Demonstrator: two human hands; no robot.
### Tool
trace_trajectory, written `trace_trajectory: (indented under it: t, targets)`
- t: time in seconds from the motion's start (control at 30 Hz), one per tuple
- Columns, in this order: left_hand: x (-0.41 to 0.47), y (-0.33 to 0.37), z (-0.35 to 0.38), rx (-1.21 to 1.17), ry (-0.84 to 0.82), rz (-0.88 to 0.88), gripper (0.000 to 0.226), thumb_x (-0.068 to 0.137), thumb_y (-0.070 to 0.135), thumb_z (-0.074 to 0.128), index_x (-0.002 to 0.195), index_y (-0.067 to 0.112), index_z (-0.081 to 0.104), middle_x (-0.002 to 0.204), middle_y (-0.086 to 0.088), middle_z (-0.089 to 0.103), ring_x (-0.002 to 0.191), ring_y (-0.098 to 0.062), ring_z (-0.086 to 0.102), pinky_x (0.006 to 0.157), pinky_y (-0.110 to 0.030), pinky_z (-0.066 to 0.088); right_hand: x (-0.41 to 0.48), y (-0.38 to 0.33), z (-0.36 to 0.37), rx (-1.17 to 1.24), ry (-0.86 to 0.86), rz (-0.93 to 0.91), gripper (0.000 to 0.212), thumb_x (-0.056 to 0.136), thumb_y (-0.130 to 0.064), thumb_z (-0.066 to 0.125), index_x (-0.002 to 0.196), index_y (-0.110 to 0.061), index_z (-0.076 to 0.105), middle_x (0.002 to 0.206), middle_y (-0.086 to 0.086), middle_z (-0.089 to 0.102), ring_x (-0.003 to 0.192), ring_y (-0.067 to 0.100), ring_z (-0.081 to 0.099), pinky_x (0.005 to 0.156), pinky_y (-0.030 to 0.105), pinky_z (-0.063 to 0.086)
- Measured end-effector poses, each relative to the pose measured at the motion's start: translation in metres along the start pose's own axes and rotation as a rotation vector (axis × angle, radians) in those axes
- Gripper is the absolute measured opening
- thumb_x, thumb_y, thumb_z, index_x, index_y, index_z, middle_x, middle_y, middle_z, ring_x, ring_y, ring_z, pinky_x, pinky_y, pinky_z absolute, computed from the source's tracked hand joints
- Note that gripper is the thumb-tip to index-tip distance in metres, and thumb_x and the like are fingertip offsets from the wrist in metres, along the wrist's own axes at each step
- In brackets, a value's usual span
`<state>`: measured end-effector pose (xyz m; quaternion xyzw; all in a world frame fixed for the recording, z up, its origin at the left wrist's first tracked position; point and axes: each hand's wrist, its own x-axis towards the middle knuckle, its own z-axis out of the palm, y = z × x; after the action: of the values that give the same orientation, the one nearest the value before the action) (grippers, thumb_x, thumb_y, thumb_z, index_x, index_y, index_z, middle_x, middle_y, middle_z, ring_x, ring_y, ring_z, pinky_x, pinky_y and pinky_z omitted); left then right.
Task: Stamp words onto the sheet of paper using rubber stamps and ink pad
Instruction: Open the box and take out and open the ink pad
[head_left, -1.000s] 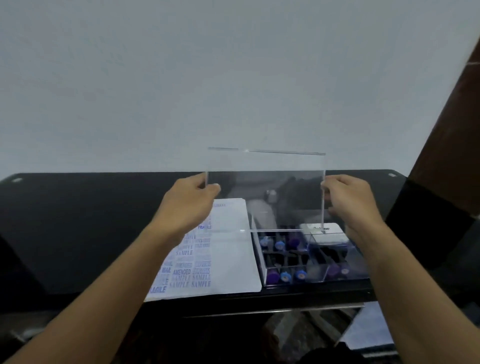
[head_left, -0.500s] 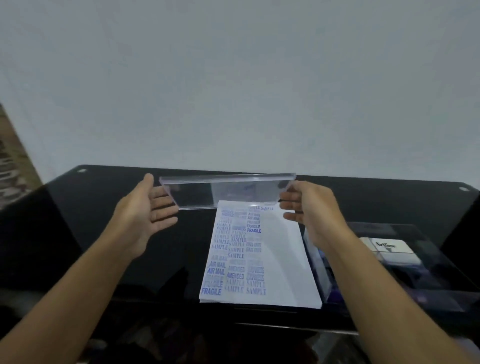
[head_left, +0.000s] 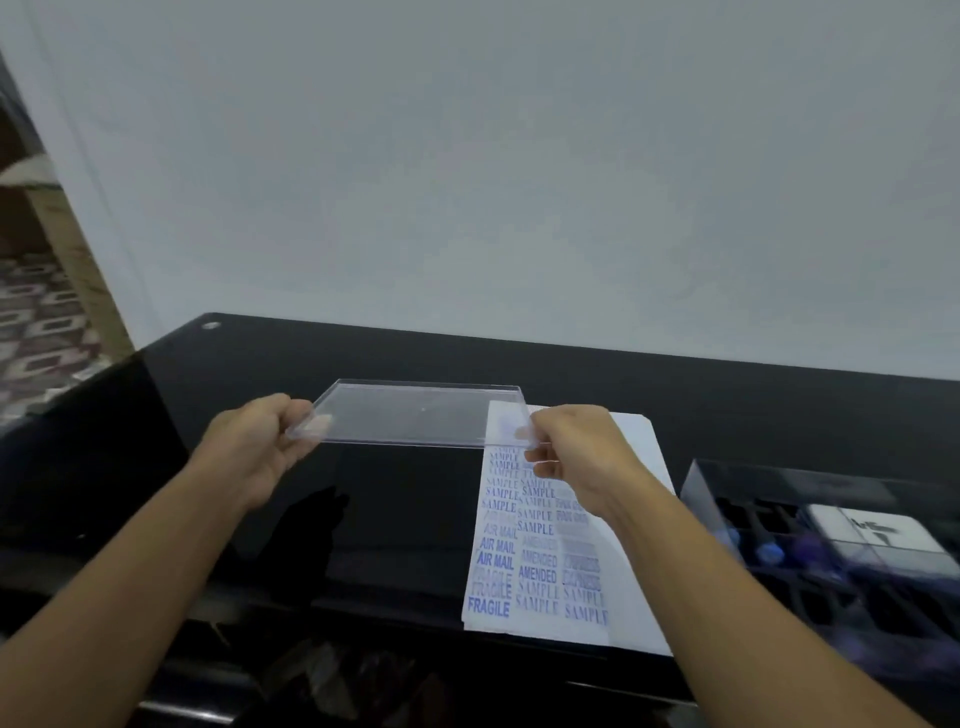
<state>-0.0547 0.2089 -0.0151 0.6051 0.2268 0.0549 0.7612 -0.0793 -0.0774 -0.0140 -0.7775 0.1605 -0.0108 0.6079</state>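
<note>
Glossy black bench (head_left: 405, 519) under a plain white wall, where the left hand (head_left: 254, 447) and right hand (head_left: 576, 452) each pinch one end of a clear flat plastic lid (head_left: 415, 415), its right end over the far corner of the blue-stamped white sheet of paper (head_left: 540, 545) beside a clear compartmented stamp box (head_left: 831, 561).

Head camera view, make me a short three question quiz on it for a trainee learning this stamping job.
1. True or false: both the left hand and the right hand hold the clear lid.
2. The stamp box sits on which side of the sheet of paper? A left, B right, C on top of it.
3. Fill in: the bold word stamped at the sheet's near left corner is ____.
Key: 1 true; 2 B; 3 FRAGILE.
</note>
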Motion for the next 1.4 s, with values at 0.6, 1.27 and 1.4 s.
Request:
trace_trajectory:
  t: [0.6, 1.27, 1.4]
  targets:
    - [0.051, -0.02, -0.007, 0.687, 0.24, 0.215, 0.015, 0.074, 0.01, 0.057, 0.061, 0.007, 0.064, 0.071, -0.009, 0.062, 0.068, -0.027, 0.056, 0.059, -0.033, 0.042, 0.029, 0.014, 0.067, -0.313, -0.02, -0.072, 0.02, 0.077, 0.002, 0.051, 0.062, -0.011, 0.046, 0.061, 0.008, 0.04, 0.059, 0.022, 0.04, 0.055, 0.033, 0.036]
    - [0.044, -0.028, -0.008, 0.794, 0.228, 0.254, 0.013, 0.086, 0.02, 0.06, 0.076, 0.016, 0.067, 0.073, 0.004, 0.059, 0.065, -0.01, 0.047, 0.067, -0.03, 0.037, 0.015, 0.013, 0.051, -0.434, -0.094, -0.112, 0.032, 0.087, -0.007, 0.052, 0.057, -0.013, 0.041, 0.055, 0.004, 0.041, 0.055, 0.022, 0.045, 0.054, 0.03, 0.039]
    - [0.04, -0.027, -0.008, 0.813, 0.219, 0.247, 0.013, 0.086, 0.023, 0.059, 0.087, 0.016, 0.07, 0.085, -0.001, 0.067, 0.074, -0.016, 0.055, 0.07, -0.03, 0.039, 0.009, 0.013, 0.048, -0.439, -0.112, -0.142, 0.023, 0.09, -0.008, 0.053, 0.068, -0.008, 0.056, 0.065, 0.009, 0.05, 0.061, 0.021, 0.051, 0.056, 0.031, 0.044]
